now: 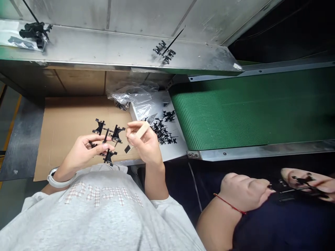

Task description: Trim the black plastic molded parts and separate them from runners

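My left hand (87, 150) pinches a black plastic sprue (106, 135) with several winged, notched parts branching from it. The sprue is above a sheet of brown cardboard (70, 118). Beside it, my right hand (146, 144) is closed around a slim tool with a flat beige handle (142, 130). A greyish flat end of the tool points up and away, and a small dark piece shows below my fingers; I cannot tell which end is a blade. The tool appears apart from the sprue. Behind my right hand, many similar black parts (163, 132) lie on a white surface.
A green conveyor belt (251, 108) runs off to the right. Clear plastic bags (133, 94) lie beneath a metal shelf (104, 47), which carries another black sprue (164, 52) and a bagged black part (35, 33). At lower right, a co-worker's hands (243, 190) hold black parts.
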The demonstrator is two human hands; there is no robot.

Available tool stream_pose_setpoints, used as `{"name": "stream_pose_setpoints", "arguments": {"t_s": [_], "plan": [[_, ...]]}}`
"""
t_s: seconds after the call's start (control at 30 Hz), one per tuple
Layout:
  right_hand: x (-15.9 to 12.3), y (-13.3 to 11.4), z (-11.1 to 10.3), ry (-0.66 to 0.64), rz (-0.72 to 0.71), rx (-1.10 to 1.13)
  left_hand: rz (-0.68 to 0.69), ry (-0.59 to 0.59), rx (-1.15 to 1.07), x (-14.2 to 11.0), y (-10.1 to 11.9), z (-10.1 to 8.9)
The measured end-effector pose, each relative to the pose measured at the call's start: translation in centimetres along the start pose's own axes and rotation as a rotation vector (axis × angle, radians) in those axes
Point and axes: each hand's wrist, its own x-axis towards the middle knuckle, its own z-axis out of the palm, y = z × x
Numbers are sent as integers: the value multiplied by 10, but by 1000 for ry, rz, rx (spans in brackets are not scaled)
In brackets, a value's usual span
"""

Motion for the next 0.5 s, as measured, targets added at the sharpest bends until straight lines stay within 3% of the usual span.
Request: {"name": "stream_pose_setpoints", "arguments": {"t_s": [0.13, 0.27, 0.5], "plan": [[-6, 0, 7, -30, -83, -18, -28, 21, -49, -3, 1, 2], [-6, -3, 10, -36, -63, -66, -29, 29, -112, -4, 1, 5], [-8, -2, 11, 116, -246, -452, -47, 14, -260, -9, 10, 9]]}}
